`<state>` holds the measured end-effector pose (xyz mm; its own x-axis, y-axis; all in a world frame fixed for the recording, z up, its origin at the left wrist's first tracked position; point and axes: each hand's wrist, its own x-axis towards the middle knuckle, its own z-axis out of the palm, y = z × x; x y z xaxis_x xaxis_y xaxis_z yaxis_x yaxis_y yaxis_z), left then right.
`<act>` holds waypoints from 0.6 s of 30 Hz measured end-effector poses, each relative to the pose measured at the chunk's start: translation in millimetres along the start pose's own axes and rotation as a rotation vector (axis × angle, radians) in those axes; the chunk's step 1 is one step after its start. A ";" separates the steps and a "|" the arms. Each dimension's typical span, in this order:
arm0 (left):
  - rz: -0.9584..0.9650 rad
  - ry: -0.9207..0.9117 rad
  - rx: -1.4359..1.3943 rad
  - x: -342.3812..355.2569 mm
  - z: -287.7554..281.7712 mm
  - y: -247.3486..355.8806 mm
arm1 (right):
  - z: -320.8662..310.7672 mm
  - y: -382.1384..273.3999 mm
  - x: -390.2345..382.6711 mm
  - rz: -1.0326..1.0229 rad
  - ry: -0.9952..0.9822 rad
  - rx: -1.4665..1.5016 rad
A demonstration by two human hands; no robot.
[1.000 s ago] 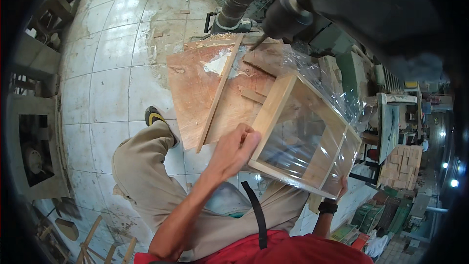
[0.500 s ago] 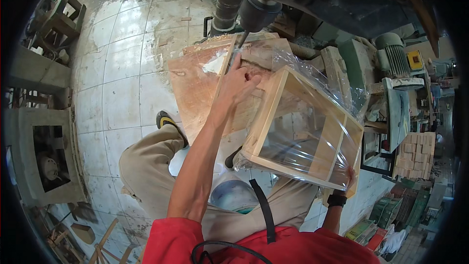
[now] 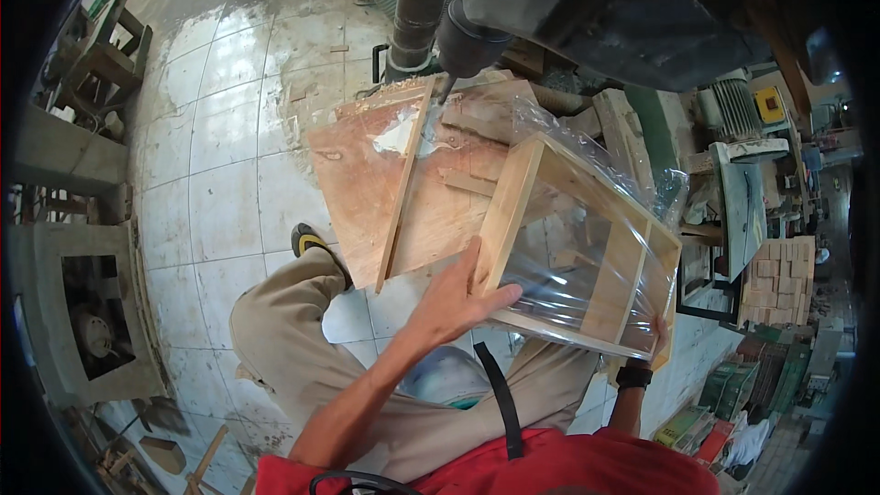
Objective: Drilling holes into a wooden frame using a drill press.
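Note:
A pale wooden box frame with a divider inside is tilted over my lap. Clear plastic film is stretched over it and hangs loosely off its far right edge. My left hand grips the near left corner, thumb over the edge and the other fingers along the outer side. At the near right corner my right hand, partly hidden by the frame, has hold of the wood. The frame's far left part overlaps a plywood board, where a long wooden strip lies.
A drill press chuck hangs above the board's far end, beside a thick column. Wood offcuts and sawdust lie on the board. To the right stand a motor and stacked wood blocks. Machinery stands at left.
My left hand has come back from the board near the drill and taken hold of the frame's near left corner. The right hand keeps its place.

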<state>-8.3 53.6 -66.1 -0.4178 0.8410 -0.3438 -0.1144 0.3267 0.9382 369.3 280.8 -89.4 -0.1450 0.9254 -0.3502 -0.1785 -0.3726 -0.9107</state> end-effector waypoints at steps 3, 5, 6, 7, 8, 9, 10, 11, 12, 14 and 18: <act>0.077 0.054 0.075 -3.4 7.7 5.0 | 2.0 2.4 -4.8 -0.065 0.053 0.004; 0.070 0.060 0.072 -2.8 11.0 8.1 | 12.1 -4.6 -12.6 -0.060 -0.040 0.030; 0.057 0.066 0.072 -2.9 12.1 8.7 | 18.4 -6.8 -15.1 -0.048 -0.130 0.057; 0.053 0.071 0.069 1.8 14.9 5.1 | 16.6 -7.1 -7.8 -0.044 -0.134 0.053; 0.051 0.099 0.055 6.8 18.6 -0.6 | 9.9 -10.3 -0.5 -0.023 -0.076 0.028; 0.048 0.122 0.037 9.2 22.3 -3.1 | -1.5 -13.6 7.6 -0.005 -0.013 -0.002; 0.043 0.117 0.026 6.0 25.1 -5.6 | -13.3 -14.1 13.5 -0.049 0.041 -0.077; 0.042 0.110 0.050 3.5 25.3 -7.5 | -13.1 -11.7 9.9 -0.046 0.039 -0.089; 0.042 0.108 0.071 0.6 26.5 -8.4 | -7.6 -9.1 1.8 -0.026 0.017 -0.036; 0.026 0.084 0.050 -9.4 26.9 -5.7 | -35.2 -6.4 1.0 -0.027 -0.069 -0.037; -0.030 0.032 0.040 -13.0 31.1 1.6 | -33.6 0.2 -9.6 -0.048 -0.036 0.061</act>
<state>25.0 56.6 -61.5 -0.4430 0.8169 -0.3694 -0.0910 0.3690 0.9250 403.3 274.2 -93.6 -0.1698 0.9397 -0.2970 -0.2451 -0.3321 -0.9108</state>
